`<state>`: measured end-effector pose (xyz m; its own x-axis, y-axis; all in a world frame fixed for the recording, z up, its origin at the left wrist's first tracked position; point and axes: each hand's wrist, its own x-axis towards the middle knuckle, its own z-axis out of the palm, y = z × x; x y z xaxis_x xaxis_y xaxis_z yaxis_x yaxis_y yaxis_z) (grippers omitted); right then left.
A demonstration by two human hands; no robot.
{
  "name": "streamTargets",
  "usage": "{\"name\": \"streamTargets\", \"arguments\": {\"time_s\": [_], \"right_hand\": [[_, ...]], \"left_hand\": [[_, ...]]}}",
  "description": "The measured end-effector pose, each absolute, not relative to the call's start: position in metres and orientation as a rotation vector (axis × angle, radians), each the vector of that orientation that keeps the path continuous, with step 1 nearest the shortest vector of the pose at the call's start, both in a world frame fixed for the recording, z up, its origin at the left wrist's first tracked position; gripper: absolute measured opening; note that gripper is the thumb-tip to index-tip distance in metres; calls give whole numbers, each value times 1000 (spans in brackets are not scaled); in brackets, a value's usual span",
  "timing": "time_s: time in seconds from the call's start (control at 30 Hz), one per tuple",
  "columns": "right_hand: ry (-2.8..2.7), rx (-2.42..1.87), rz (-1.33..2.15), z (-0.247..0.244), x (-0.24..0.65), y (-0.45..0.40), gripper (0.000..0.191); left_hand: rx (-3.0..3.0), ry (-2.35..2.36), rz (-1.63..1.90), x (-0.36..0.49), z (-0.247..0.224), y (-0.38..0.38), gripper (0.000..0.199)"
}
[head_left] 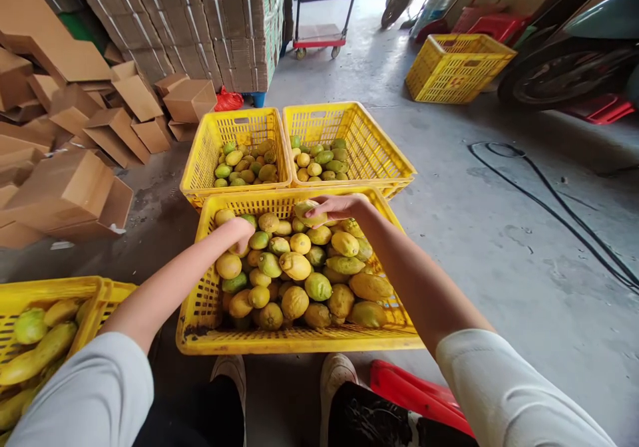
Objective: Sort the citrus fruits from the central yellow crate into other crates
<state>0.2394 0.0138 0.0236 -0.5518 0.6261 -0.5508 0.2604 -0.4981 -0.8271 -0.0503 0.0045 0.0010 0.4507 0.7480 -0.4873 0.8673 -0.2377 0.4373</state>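
A yellow plastic crate point(294, 344) full of yellow and green lemons point(295, 266) stands right in front of me. My right hand point(337, 207) is over its far side, with fingers and thumb closed around a yellow-green lemon point(309, 213). At the left part of the same crate, my left hand point(241, 232) reaches down among the fruit, close to a green lemon point(249, 220). Its fingers are hidden behind the hand and wrist, so any hold there cannot be seen.
Two more yellow crates, a left one point(187, 171) and a right one point(384, 154), hold lemons just beyond. Another crate point(92, 287) with long yellow fruit is at lower left. Cardboard boxes point(74, 187) lie left; a trolley point(319, 38), motorbike point(549, 68) and black cable point(564, 201) lie farther off.
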Motion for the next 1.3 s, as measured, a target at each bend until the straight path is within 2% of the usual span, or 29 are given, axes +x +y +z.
{"name": "streamTargets", "arguments": {"time_s": [0.07,0.13,0.23,0.3,0.37,0.53,0.63,0.8,1.0,1.13,1.23,1.3], "right_hand": [[-1382,-1211,2149,24,238,13,55],[-1340,-1091,2135,28,233,11,57],[-1271,-1077,2011,36,221,10,57],[-1251,-1105,1900,41,210,10,50],[-1259,-1114,1816,45,198,12,42],[-1212,-1120,1735,58,178,17,66],[-1189,-1105,1758,69,179,14,68],[-1116,-1025,1816,69,189,-11,50],[-533,-1040,1907,28,176,-55,31],[-480,-1110,1866,6,166,-70,38],[-676,-1218,1934,6,173,-74,52],[-848,-1257,1966,14,182,-75,61]], "left_hand": [[1984,1317,-288,-55,27,14,45],[1976,1279,-200,-58,50,21,56],[1768,1133,216,-55,67,23,66],[1468,1021,425,-51,67,21,67],[1224,949,565,-45,62,18,63],[938,908,863,-29,52,14,32],[779,924,978,-23,55,13,23],[617,804,1005,-21,65,-5,39],[341,862,1004,-10,45,-58,31],[366,912,983,-6,14,-83,34],[378,1020,960,-12,-4,-90,47],[352,1049,981,-16,-8,-92,47]]}}
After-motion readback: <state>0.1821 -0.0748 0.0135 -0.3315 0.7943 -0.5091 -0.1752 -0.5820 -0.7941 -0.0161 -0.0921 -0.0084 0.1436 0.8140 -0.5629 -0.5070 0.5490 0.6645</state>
